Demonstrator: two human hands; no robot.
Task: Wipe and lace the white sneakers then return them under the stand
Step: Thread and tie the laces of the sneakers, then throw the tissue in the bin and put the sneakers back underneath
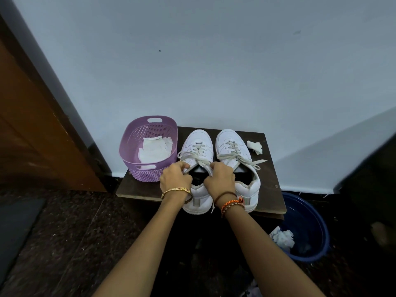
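Laces are the weak point here. We have both sneakers side by side on the dark stand (272,189), toes to the wall, and we work on the left sneaker (198,168). Our left hand (175,179) has its fingers curled at the left edge of the shoe's opening, pinching what looks like a lace end or the collar; we cannot tell which. Our right hand (220,179) is curled the same way on the right edge, closed on the lace (200,156) there. The right sneaker (235,161) lies just beside it, its own loose lace ends spread across the top.

If we pull unevenly, one end may slip back through its eyelet, or the lacing may tighten crooked. A hard tug could slide the shoe toward us, since its heel already sits at the front edge of the stand, above the floor. The crumpled tissue (255,146) near the right sneaker and the purple basket (147,127) at the left could be knocked if the shoes shift.
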